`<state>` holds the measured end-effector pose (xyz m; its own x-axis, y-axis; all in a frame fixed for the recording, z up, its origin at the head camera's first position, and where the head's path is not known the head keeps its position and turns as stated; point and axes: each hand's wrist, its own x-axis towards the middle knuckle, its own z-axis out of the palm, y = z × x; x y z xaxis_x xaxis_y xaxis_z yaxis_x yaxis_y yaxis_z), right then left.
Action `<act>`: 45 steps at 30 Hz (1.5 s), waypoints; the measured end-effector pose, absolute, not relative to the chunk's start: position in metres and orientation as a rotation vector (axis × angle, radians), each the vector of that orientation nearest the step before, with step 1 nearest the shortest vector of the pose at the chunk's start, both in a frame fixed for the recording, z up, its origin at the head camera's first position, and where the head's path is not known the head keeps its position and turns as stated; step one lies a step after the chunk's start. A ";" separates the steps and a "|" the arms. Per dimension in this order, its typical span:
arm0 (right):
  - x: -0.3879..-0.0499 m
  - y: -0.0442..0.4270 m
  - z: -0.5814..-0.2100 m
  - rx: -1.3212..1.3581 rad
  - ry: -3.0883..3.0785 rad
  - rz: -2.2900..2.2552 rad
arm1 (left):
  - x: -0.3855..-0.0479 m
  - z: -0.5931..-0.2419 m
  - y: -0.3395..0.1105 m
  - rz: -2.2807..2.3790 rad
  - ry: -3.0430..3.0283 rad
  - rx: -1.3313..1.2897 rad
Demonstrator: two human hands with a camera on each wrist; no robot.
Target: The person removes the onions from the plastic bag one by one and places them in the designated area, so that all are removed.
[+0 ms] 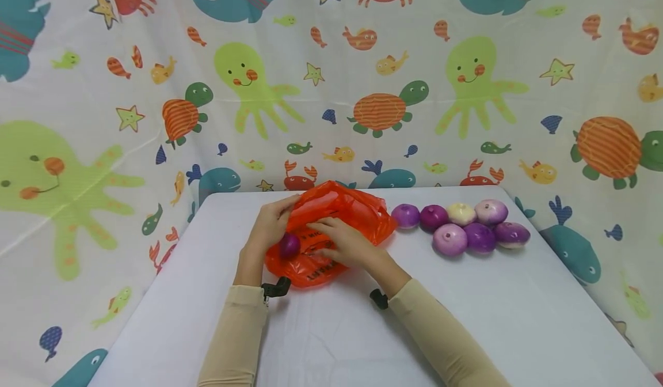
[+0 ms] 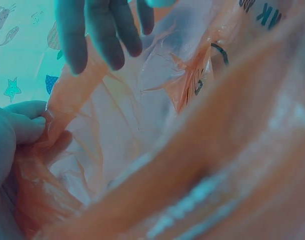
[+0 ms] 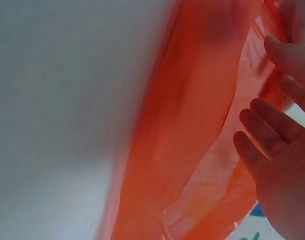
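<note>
An orange-red plastic bag with dark print lies on the white table, its mouth spread. My left hand is at the bag's left side; in the left wrist view, the left hand's thumb and fingers pinch the bag's edge. Over the bag's opening, my right hand has its fingers extended and apart, holding nothing, as the right wrist view of that hand also shows. A dark purple onion sits by the left hand at the bag's left part; whether it lies inside cannot be told.
To the right of the bag stands a group of onions: several purple ones, such as a dark purple onion, and a pale yellow onion. The white table meets a curtain printed with sea animals behind and at the sides.
</note>
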<state>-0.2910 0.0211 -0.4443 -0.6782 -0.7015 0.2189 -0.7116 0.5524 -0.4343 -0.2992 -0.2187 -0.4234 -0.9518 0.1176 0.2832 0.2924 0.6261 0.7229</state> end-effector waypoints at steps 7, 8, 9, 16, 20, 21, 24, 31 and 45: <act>-0.296 0.010 -0.446 1.292 -2.768 0.760 | -0.299 -0.424 -0.218 -1.222 -2.645 -0.338; -0.297 0.008 -0.446 1.297 -2.772 0.754 | -0.299 -0.424 -0.218 -1.221 -2.645 -0.339; -0.297 0.007 -0.447 1.304 -2.773 0.751 | -0.299 -0.424 -0.218 -1.220 -2.647 -0.338; -0.299 -0.001 -0.448 1.344 -2.779 0.728 | -0.299 -0.423 -0.218 -1.245 -2.650 -0.329; -0.298 -0.007 -0.448 1.362 -2.784 0.728 | -0.300 -0.424 -0.219 -1.252 -2.651 -0.331; -0.298 -0.008 -0.448 1.362 -2.788 0.728 | -0.300 -0.424 -0.219 -1.252 -2.650 -0.333; -0.298 -0.013 -0.449 1.356 -2.786 0.735 | -0.300 -0.424 -0.219 -1.253 -2.649 -0.333; -0.301 -0.027 -0.452 1.307 -2.755 0.733 | -0.300 -0.423 -0.219 -1.243 -2.651 -0.335; -0.304 -0.047 -0.457 1.357 -2.857 0.698 | -0.300 -0.423 -0.220 -1.215 -2.625 -0.349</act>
<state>-0.3045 -0.0469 -0.4575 -0.6450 -0.7583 0.0941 -0.7163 0.5571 -0.4202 -0.2998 -0.2202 -0.4229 -0.9457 0.1188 0.3025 0.3075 0.6281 0.7148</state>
